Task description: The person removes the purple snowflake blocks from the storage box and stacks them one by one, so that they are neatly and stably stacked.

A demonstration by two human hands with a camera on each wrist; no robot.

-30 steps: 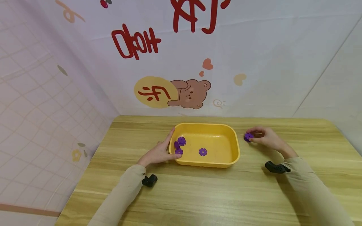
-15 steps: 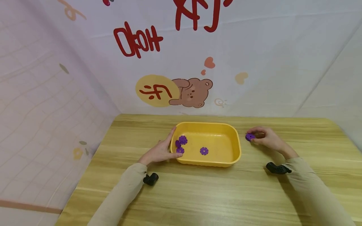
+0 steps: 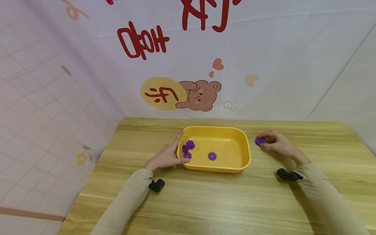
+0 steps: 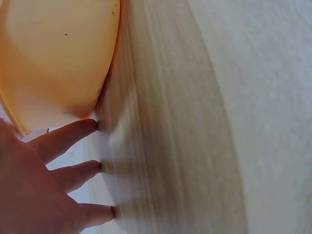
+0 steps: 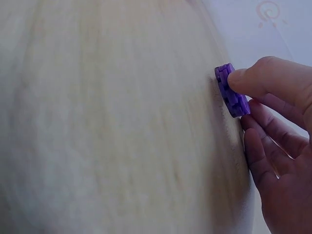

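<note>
A yellow plastic tub (image 3: 223, 165) stands on the wooden table. My left hand (image 3: 165, 158) rests against its left end, thumb over the near rim and index finger at the far corner. In the left wrist view the other fingers (image 4: 78, 175) are straight and spread, tips down at the tabletop. Several purple snowflake discs lie inside the tub: a group at the left and a single disc (image 3: 212, 156) near the middle. Right of the tub, my right hand (image 3: 279, 143) pinches purple snowflake discs (image 5: 231, 92), stacked flat, close over the table.
The wooden table (image 3: 217, 202) reaches back to a white wall cloth (image 3: 279, 65) with a printed bear and red lettering. A black wrist device (image 3: 156, 185) sits at the left wrist, another black device (image 3: 289, 175) at the right.
The view has shifted slightly. Both hands keep their places, the left at the tub and the right with the purple snowflake discs.
</note>
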